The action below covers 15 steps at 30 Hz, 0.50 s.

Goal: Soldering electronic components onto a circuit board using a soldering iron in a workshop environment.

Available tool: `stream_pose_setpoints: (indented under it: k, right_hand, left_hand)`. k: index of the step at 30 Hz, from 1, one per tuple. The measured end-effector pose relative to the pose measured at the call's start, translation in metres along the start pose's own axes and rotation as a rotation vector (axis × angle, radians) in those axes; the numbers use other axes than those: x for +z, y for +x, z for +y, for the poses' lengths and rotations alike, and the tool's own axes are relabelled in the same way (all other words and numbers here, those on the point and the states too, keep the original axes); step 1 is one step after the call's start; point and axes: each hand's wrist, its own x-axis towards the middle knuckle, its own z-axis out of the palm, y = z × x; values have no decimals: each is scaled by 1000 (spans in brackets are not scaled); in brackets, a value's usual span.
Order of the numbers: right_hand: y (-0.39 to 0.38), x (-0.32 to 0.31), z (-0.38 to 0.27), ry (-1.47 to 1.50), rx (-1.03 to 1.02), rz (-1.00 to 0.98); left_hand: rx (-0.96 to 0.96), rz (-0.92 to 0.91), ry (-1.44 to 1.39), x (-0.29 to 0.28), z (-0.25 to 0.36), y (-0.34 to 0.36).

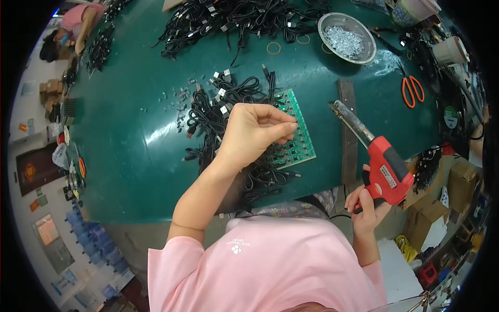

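Note:
My left hand is over the right part of a green circuit board, its thumb and fingertips pressed together. Whatever lies between those fingertips, if anything, is too small to make out. My right hand grips the handle of a red and black soldering gun. Its metal barrel slants up and left, the tip apart from the board and above a dark wooden strip. Bundled black USB cables lie under and around my left hand, partly covering the board.
Small dark parts are scattered left of the cables. A metal bowl of clear little pieces stands at the far right, near orange-handled scissors. More black cables are heaped at the far edge. Another person sits at far left.

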Motion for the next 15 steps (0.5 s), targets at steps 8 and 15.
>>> stream_pose_setpoints:
  k: [8, 15]
  right_hand:
    - [-15, -10, 9, 45, 33, -34]
    - [-23, -26, 12, 90, 135, -170]
  left_hand:
    - [707, 427, 1020, 27, -15, -1]
    - [562, 344, 1100, 28, -18, 3]
